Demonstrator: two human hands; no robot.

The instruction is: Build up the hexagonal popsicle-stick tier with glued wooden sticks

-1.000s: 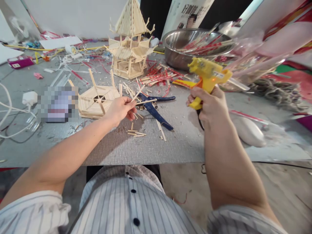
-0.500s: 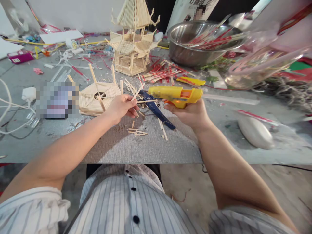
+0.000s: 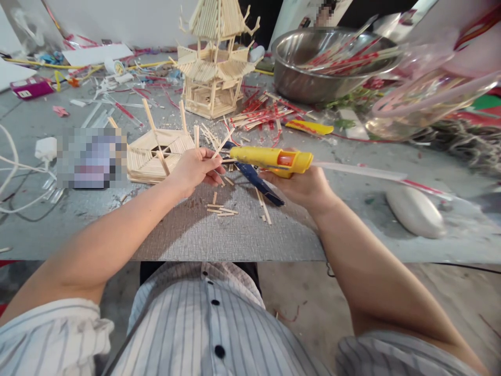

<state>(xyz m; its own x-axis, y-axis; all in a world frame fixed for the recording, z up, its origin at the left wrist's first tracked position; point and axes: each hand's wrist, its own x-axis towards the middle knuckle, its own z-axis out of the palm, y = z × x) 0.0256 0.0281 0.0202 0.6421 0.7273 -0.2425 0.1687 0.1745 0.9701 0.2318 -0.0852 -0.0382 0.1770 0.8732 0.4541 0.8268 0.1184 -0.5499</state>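
My left hand (image 3: 199,169) pinches thin wooden sticks (image 3: 223,143) between thumb and fingers. In my right hand (image 3: 303,185) is a yellow hot glue gun (image 3: 270,158), its tip close to the sticks by my left fingertips. A clear glue stick (image 3: 360,171) trails out of its back. Under the gun lie dark blue pliers (image 3: 260,184). Beside my left hand sits a hexagonal stick base (image 3: 144,169) with several upright posts. Behind it stands a tiered pagoda (image 3: 213,68) built of wooden sticks. Short cut sticks (image 3: 222,211) lie in front of my left hand.
A steel basin (image 3: 309,83) with wrapped chopsticks stands at the back right, red-and-white wrappers (image 3: 262,115) before it. Right of it are a yellow cutter (image 3: 309,127) and a white oval object (image 3: 415,211). A white charger (image 3: 46,150) with cables lies left. The table's front edge runs near my body.
My right hand has brought the glue gun left, so its tip is now nearer the sticks in my left hand. My left hand has hardly moved.
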